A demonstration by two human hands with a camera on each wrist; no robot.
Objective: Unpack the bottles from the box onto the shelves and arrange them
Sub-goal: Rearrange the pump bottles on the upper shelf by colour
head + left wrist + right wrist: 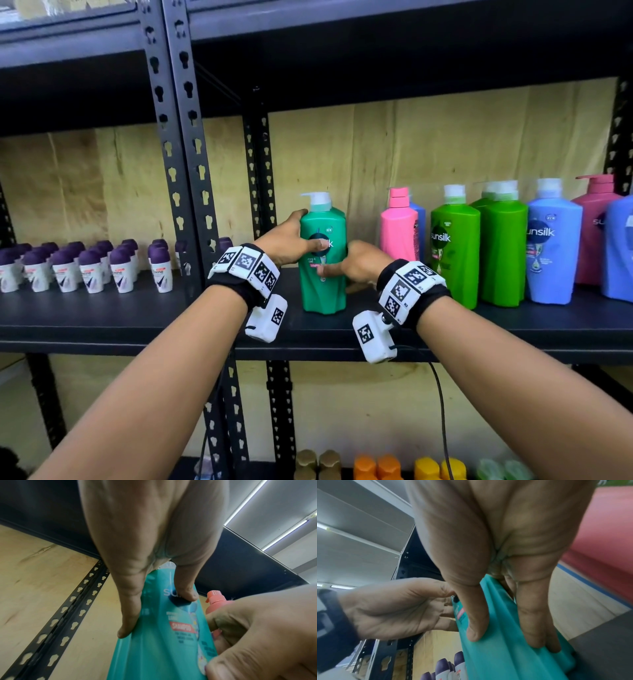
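Observation:
A teal-green shampoo pump bottle (323, 253) stands upright on the dark shelf (137, 318), left of the other bottles. My left hand (298, 233) grips its upper left side, fingers behind and thumb across the label. My right hand (346, 263) grips its lower right side, thumb on the front. In the left wrist view the left hand's thumb (185, 592) and fingers (126, 615) clamp the bottle (159, 649). In the right wrist view the right hand's thumb (476, 628) and fingers (537, 635) hold the bottle (501, 655). No box is in view.
To the right stand a pink bottle (399, 226), green bottles (455, 246) and a blue bottle (551, 246), with a small gap before the pink one. Purple-capped roll-ons (89, 267) fill the left bay beyond the steel posts (185, 154). Coloured caps (376, 466) show on the shelf below.

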